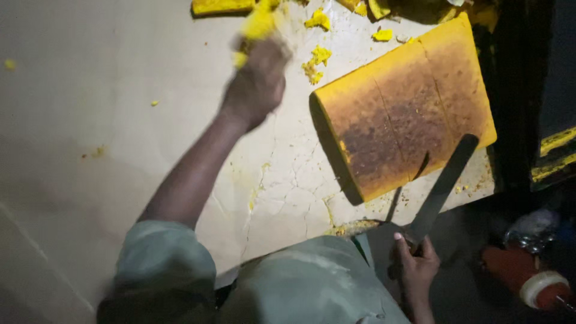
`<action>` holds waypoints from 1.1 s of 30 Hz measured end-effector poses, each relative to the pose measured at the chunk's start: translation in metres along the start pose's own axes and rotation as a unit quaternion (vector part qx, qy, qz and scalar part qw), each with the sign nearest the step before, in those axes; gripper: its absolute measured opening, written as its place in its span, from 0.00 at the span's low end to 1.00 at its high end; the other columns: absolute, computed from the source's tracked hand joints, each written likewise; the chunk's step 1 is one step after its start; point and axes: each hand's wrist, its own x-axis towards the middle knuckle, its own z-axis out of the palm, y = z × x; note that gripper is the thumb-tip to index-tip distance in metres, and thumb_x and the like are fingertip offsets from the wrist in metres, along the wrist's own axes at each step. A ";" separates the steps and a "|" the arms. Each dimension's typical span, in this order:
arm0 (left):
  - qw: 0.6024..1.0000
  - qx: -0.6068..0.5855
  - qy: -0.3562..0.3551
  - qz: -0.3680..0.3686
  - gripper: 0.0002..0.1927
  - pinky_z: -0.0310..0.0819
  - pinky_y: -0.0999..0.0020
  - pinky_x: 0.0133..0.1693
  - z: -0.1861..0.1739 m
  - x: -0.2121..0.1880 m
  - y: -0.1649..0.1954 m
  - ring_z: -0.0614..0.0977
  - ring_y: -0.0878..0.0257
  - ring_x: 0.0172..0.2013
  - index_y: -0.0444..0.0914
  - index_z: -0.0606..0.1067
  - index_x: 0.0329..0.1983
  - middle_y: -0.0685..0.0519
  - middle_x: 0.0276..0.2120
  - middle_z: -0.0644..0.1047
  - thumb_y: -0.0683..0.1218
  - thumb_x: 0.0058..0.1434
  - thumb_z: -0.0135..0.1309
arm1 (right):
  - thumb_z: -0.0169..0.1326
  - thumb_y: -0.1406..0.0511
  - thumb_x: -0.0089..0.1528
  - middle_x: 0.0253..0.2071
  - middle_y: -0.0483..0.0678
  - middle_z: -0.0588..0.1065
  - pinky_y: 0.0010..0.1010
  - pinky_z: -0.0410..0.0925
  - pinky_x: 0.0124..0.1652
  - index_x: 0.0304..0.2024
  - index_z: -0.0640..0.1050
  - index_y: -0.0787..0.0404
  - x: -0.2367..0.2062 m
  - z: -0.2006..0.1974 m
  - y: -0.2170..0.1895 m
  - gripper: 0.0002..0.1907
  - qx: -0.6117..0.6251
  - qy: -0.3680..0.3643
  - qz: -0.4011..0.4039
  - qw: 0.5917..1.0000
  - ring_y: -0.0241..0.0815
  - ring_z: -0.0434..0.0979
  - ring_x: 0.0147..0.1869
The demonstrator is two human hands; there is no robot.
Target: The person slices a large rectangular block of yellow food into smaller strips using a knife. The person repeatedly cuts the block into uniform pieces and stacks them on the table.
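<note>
A large yellow slab with a browned top [408, 114] lies on the cracked pale table [120, 108], with cut lines across it. My left hand [258, 78] is stretched out over the table and blurred, closed on a piece of yellow crumbly material [259, 24]. My right hand [415, 264] is low at the table's near edge, gripping the handle of a long knife [444, 183]. The blade points up and lies over the slab's near right corner.
Yellow crumbs [316, 63] and scraps lie near the slab. More yellow pieces [222, 6] sit along the table's far edge. A red cylinder with a white cap [525, 279] lies in the dark area at the lower right.
</note>
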 end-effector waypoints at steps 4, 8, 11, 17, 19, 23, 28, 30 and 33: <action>0.998 0.031 0.048 0.038 0.18 0.72 0.53 0.65 -0.006 0.054 0.023 0.73 0.49 0.63 0.33 0.72 0.62 0.43 0.58 0.73 0.37 0.70 0.45 | 0.62 0.64 0.65 0.33 0.46 0.79 0.26 0.68 0.35 0.44 0.78 0.65 0.012 0.018 -0.015 0.11 -0.023 -0.026 -0.050 0.998 0.31 0.75 0.34; 0.990 0.098 -0.091 0.042 0.22 0.74 0.47 0.54 0.020 0.068 0.082 0.75 0.46 0.52 0.29 0.66 0.66 0.38 0.51 0.72 0.44 0.72 0.45 | 0.60 0.63 0.64 0.37 0.45 0.80 0.25 0.69 0.37 0.48 0.78 0.64 0.027 0.033 -0.040 0.14 -0.087 -0.045 -0.107 0.989 0.31 0.76 0.37; 0.996 0.010 -0.027 -0.080 0.31 0.70 0.42 0.53 0.036 0.053 0.127 0.72 0.45 0.53 0.39 0.65 0.68 0.38 0.54 0.70 0.54 0.64 0.52 | 0.59 0.63 0.66 0.38 0.45 0.79 0.26 0.69 0.39 0.51 0.77 0.63 0.039 0.038 -0.057 0.14 -0.079 -0.068 -0.174 0.979 0.31 0.74 0.38; 0.964 0.031 0.090 -0.250 0.34 0.66 0.41 0.51 0.031 -0.077 0.141 0.68 0.44 0.54 0.49 0.67 0.69 0.38 0.54 0.67 0.57 0.59 0.60 | 0.59 0.64 0.67 0.36 0.48 0.75 0.29 0.71 0.40 0.50 0.74 0.65 0.033 0.044 -0.071 0.13 -0.031 -0.194 -0.254 0.947 0.35 0.75 0.38; 0.941 0.038 0.132 -0.309 0.34 0.67 0.42 0.52 0.024 -0.161 0.137 0.68 0.43 0.54 0.50 0.68 0.69 0.39 0.52 0.68 0.55 0.59 0.61 | 0.58 0.64 0.68 0.35 0.48 0.77 0.31 0.72 0.39 0.49 0.73 0.65 0.015 0.052 -0.074 0.13 -0.026 -0.277 -0.270 0.922 0.37 0.78 0.37; 0.870 0.012 0.179 -0.460 0.33 0.69 0.48 0.59 0.004 -0.337 0.136 0.70 0.47 0.55 0.51 0.68 0.73 0.43 0.51 0.70 0.53 0.63 0.60 | 0.56 0.63 0.64 0.40 0.42 0.80 0.29 0.73 0.42 0.54 0.72 0.61 -0.035 0.076 -0.069 0.17 -0.017 -0.452 -0.215 0.866 0.34 0.81 0.44; 0.857 0.051 0.148 -0.491 0.48 0.59 0.37 0.63 0.003 -0.440 0.181 0.60 0.39 0.65 0.45 0.52 0.80 0.36 0.66 0.60 0.58 0.63 0.62 | 0.56 0.62 0.69 0.37 0.45 0.76 0.31 0.71 0.41 0.53 0.75 0.65 -0.071 0.091 -0.021 0.15 -0.040 -0.462 -0.263 0.846 0.37 0.75 0.41; 0.873 0.100 0.068 -0.473 0.57 0.49 0.30 0.62 0.004 -0.424 0.199 0.48 0.33 0.70 0.48 0.48 0.78 0.32 0.72 0.48 0.64 0.53 0.69 | 0.57 0.62 0.68 0.36 0.46 0.76 0.32 0.71 0.39 0.53 0.76 0.64 -0.075 0.086 0.005 0.15 -0.051 -0.453 -0.246 0.855 0.36 0.74 0.39; 0.928 0.076 -0.045 -0.362 0.66 0.35 0.29 0.69 -0.004 -0.368 0.212 0.40 0.40 0.75 0.49 0.41 0.79 0.39 0.76 0.40 0.68 0.46 0.68 | 0.57 0.62 0.66 0.33 0.53 0.75 0.41 0.69 0.35 0.58 0.74 0.60 -0.079 0.074 0.035 0.19 -0.125 -0.431 -0.166 0.878 0.47 0.74 0.34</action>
